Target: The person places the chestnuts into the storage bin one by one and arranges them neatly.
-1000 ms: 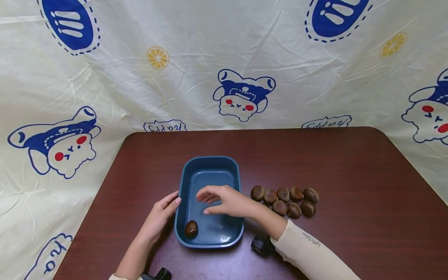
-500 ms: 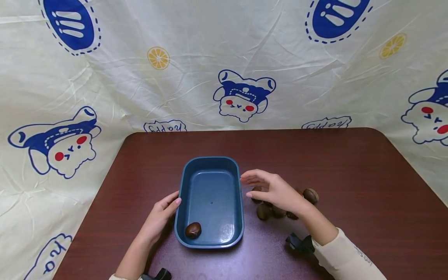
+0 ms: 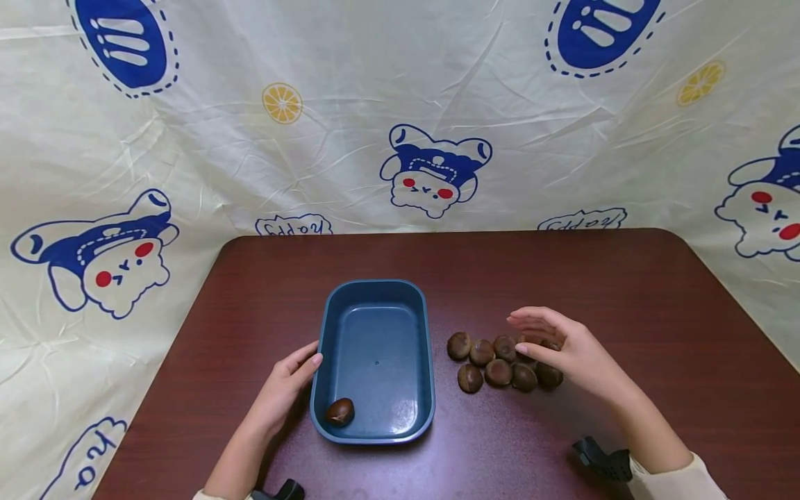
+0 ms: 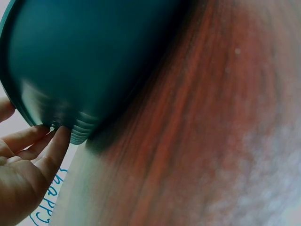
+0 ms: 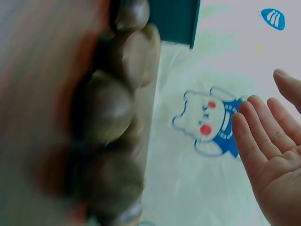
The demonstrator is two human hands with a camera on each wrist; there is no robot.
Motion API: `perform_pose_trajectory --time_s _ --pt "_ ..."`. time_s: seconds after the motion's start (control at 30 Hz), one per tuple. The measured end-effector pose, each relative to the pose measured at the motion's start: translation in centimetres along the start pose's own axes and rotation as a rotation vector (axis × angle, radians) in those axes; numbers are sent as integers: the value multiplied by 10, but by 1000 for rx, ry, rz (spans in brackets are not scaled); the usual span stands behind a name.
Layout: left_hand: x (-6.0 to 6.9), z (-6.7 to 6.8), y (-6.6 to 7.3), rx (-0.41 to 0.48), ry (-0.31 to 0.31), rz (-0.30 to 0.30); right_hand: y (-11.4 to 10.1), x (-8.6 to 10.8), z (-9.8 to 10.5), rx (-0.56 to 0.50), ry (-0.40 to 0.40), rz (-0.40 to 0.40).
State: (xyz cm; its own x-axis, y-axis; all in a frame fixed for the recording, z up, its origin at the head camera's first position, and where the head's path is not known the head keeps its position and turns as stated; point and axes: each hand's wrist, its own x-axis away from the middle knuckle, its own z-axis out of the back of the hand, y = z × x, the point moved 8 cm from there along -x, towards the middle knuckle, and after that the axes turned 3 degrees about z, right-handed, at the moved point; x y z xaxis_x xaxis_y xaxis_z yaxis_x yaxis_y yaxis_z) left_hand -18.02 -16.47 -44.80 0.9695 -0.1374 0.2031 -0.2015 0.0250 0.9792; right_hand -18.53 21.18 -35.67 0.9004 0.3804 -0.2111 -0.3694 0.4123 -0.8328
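Observation:
My left hand rests against the left side of a blue rectangular tray. In the left wrist view its nearly straight fingers touch the tray's outer wall, and the thumb lies by the rim. One shiny brown chestnut lies in the tray's near left corner. On the right, my right hand hovers with fingers and thumb apart over the right end of a cluster of chestnuts, partly hiding some. The right wrist view shows the right palm holding nothing, beside blurred chestnuts.
The chestnuts lie in two rough rows on a dark reddish-brown table, right of the tray. A white cloth with blue cartoon prints hangs behind it. Black wrist devices sit at both wrists.
My right hand has moved right, from over the tray to above the chestnuts' far right end. The chestnut in the tray has rolled slightly. My left hand stays at the tray's side.

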Motion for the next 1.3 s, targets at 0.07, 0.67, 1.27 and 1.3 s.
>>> perform_pose_trajectory --time_s 0.07,0.67,1.27,1.3 --pt "0 0 0 -4 -1 2 5 8 6 19 20 -1" --pt "1 0 0 -11 -1 3 64 47 15 247 -4 -132" --pt "0 1 -1 7 11 -3 71 49 10 251 -48 -170" --pt "0 1 -1 6 12 -3 71 49 10 255 -46 -170"
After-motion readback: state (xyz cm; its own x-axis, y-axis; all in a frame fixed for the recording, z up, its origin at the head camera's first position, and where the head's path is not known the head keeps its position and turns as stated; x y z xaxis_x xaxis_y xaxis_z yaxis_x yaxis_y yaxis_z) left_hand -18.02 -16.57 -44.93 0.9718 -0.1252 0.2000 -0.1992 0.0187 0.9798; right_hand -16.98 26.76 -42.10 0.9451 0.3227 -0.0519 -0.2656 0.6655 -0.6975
